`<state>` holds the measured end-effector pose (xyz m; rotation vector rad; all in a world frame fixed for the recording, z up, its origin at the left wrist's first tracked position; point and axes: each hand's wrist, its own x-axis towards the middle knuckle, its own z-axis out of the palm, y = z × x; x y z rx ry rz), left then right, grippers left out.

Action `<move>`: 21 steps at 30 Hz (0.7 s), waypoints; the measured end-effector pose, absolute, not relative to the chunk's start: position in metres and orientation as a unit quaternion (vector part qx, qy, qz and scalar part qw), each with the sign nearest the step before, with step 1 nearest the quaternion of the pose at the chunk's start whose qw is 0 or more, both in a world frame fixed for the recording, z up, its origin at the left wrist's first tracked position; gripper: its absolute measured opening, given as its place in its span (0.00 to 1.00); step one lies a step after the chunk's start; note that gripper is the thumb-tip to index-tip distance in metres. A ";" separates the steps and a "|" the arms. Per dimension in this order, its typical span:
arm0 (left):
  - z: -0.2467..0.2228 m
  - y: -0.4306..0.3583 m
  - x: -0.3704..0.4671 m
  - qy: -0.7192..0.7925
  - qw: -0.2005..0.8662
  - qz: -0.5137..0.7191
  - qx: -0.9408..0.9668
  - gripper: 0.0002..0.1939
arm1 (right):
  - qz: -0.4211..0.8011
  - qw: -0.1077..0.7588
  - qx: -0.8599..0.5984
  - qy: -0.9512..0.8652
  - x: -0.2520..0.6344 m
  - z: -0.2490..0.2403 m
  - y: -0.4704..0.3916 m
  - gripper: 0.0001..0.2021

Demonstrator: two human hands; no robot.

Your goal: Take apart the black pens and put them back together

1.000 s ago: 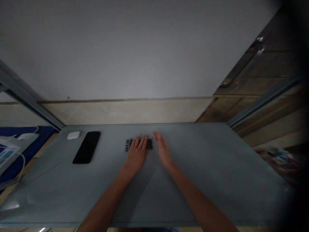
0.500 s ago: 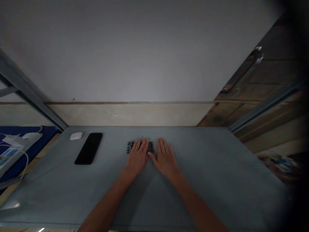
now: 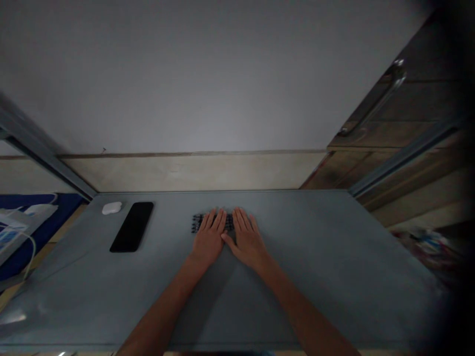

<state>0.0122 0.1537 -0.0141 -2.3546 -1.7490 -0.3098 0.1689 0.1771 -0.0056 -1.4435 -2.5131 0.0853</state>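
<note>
A row of small, thin black pieces [image 3: 195, 224], too small to name, lies on the grey tabletop [image 3: 326, 262]. My left hand [image 3: 210, 240] rests flat across the middle of them, fingers stretched forward and covering part of the row. My right hand [image 3: 248, 242] lies flat at the row's right end, its fingers straight and its index finger touching or nearly touching the pieces. Its thumb points left and meets the side of my left hand. What lies beneath both palms is hidden.
To the left lie a black smartphone [image 3: 132, 227] and a white earbud case [image 3: 112, 207]. Beyond the table's left edge is a white power strip [image 3: 15, 237] with cables on blue cloth. A pale wall [image 3: 193, 79] rises behind, and metal posts [image 3: 404, 158] stand at both back corners.
My right hand has slid slightly left, closer to my left hand and up against the right end of the black pieces. My left hand stays on them. The view has shifted a little.
</note>
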 end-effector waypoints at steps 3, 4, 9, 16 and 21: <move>-0.014 0.154 0.013 -0.592 0.095 -0.107 -0.793 0.28 | 0.042 0.118 -0.502 -0.856 0.170 -0.004 0.180 0.38; -0.013 0.154 0.013 -0.593 0.095 -0.110 -0.792 0.28 | 0.048 0.115 -0.505 -0.854 0.172 -0.004 0.182 0.36; -0.011 0.153 0.014 -0.594 0.092 -0.127 -0.789 0.28 | 0.056 0.113 -0.527 -0.840 0.181 -0.004 0.198 0.30; 0.003 0.150 0.013 -0.574 0.080 -0.150 -0.801 0.24 | 0.058 0.145 -0.552 -0.819 0.185 -0.010 0.210 0.27; 0.017 0.145 0.012 -0.582 0.057 -0.177 -0.792 0.12 | 0.080 0.208 -0.550 -0.805 0.185 -0.008 0.215 0.25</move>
